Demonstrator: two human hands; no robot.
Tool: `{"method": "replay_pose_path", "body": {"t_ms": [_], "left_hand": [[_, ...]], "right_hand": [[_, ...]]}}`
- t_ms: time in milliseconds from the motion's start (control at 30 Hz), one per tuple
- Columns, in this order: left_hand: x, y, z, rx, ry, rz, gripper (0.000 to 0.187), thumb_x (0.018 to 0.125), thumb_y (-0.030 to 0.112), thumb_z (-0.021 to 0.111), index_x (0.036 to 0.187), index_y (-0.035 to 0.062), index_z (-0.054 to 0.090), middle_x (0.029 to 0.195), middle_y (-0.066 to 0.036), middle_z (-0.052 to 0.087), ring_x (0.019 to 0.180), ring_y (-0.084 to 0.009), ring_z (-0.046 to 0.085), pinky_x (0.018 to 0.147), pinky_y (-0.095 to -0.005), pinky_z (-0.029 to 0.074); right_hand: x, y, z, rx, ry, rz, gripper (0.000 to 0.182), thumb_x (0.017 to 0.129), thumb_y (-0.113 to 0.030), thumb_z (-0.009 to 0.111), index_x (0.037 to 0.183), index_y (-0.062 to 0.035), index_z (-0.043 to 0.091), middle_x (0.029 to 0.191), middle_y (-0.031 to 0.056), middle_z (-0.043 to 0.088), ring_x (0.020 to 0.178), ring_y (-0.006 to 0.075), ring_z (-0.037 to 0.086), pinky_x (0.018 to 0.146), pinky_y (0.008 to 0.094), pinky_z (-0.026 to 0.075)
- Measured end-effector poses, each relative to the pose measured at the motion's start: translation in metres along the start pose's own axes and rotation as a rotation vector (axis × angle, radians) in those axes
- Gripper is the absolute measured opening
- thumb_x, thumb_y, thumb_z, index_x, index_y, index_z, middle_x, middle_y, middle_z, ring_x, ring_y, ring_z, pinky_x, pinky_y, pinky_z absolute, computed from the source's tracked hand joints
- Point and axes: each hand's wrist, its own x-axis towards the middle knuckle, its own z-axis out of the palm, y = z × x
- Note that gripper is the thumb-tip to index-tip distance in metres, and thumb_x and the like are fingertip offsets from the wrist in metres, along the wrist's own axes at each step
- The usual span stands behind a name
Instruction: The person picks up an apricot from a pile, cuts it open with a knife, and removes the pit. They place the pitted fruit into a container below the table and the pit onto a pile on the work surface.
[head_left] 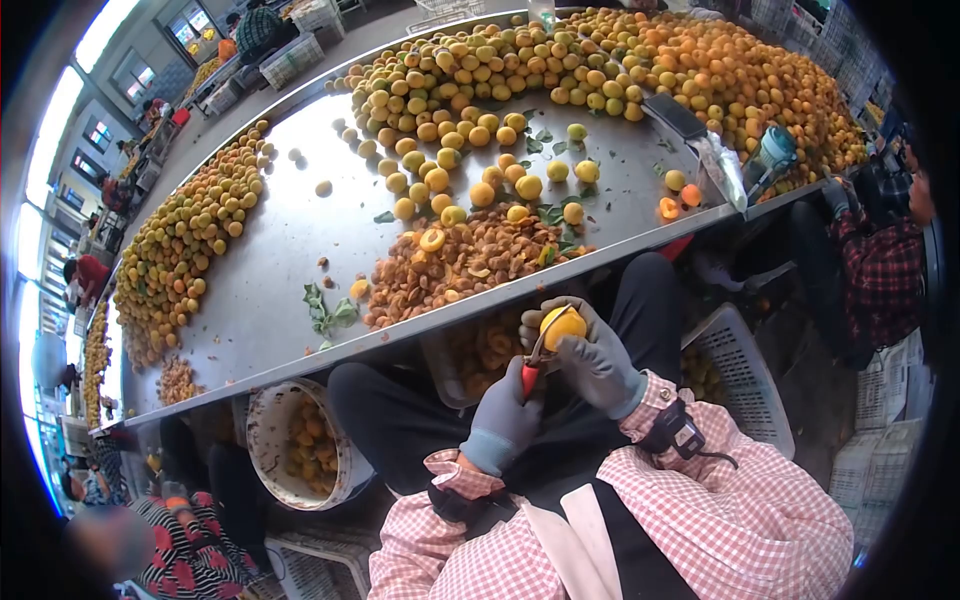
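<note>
In front of my lap, my gloved right hand (605, 365) is closed around a yellow apricot (563, 326), with fingers bent over its far side. My gloved left hand (503, 422) grips a red-handled tool (530, 377) whose thin curved metal end reaches up against the apricot. The contact between the metal and the fruit is partly covered by fingers. Just beyond my hands, at the table's near edge, lies a heap of brown apricot pits (455, 265). Below my hands, a container (450, 375) with opened fruit is partly hidden.
A metal table (290, 250) holds large piles of apricots (700, 70) and scattered leaves. A phone (675, 117) and a bottle (772, 155) lie at the right. A white bucket (262, 440) of fruit stands left of my knees, a plastic crate (745, 385) right. Other people sit on both sides.
</note>
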Motion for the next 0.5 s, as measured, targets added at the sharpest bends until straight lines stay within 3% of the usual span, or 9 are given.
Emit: {"method": "replay_pose_path", "body": {"t_ms": [133,233,300,333,433,500], "left_hand": [[0.004,0.003,0.002,-0.022,0.008,-0.023,0.032,0.082,0.011,0.06,0.11,0.0064,0.045,0.085,-0.026,0.06,0.084,-0.0463,0.058,0.067,-0.0469,0.047],[0.005,0.004,-0.007,0.136,0.009,-0.028,0.033,0.082,0.011,0.059,0.112,0.0072,0.045,0.085,-0.026,0.06,0.083,-0.0459,0.058,0.067,-0.0478,0.047],[0.005,0.0,-0.008,0.274,0.01,-0.047,0.033,0.084,0.013,0.059,0.113,0.0084,0.045,0.082,-0.025,0.061,0.08,-0.0449,0.059,0.064,-0.0485,0.046],[0.005,0.001,-0.007,0.273,0.012,-0.047,0.033,0.084,0.013,0.059,0.113,0.0084,0.045,0.082,-0.025,0.061,0.08,-0.0449,0.059,0.064,-0.0485,0.046],[0.003,0.007,-0.004,0.284,0.063,-0.01,0.031,0.085,0.015,0.059,0.113,0.009,0.044,0.079,-0.023,0.061,0.076,-0.0434,0.06,0.061,-0.0498,0.045],[0.006,0.013,-0.005,0.275,0.048,-0.005,0.029,0.086,0.018,0.059,0.11,0.0085,0.044,0.078,-0.022,0.061,0.074,-0.0433,0.059,0.06,-0.0499,0.045]], "right_hand": [[0.004,0.001,0.016,0.139,0.03,-0.049,0.046,0.085,-0.012,0.069,0.123,-0.007,0.044,0.123,0.0108,0.054,0.11,0.0212,0.057,0.098,0.0367,0.046],[0.007,-0.011,0.007,-0.067,-0.01,0.028,0.042,0.086,-0.013,0.068,0.121,-0.0063,0.047,0.119,0.0106,0.057,0.11,0.0194,0.057,0.098,0.036,0.046],[0.008,-0.017,0.002,-0.483,0.052,0.123,0.037,0.089,-0.016,0.064,0.12,-0.0062,0.048,0.118,0.0112,0.058,0.11,0.0194,0.057,0.098,0.0355,0.045],[0.008,-0.017,0.002,-0.485,0.05,0.123,0.037,0.089,-0.016,0.064,0.12,-0.0062,0.048,0.118,0.0112,0.058,0.11,0.0194,0.057,0.098,0.0355,0.045],[0.003,-0.009,0.006,-0.477,0.023,0.019,0.035,0.09,-0.017,0.062,0.121,-0.0061,0.049,0.119,0.0118,0.058,0.109,0.0194,0.058,0.096,0.0351,0.047],[0.001,0.003,0.011,0.005,0.044,0.027,0.038,0.089,-0.014,0.063,0.123,-0.006,0.048,0.121,0.0109,0.057,0.11,0.0187,0.057,0.095,0.0344,0.048]]}}
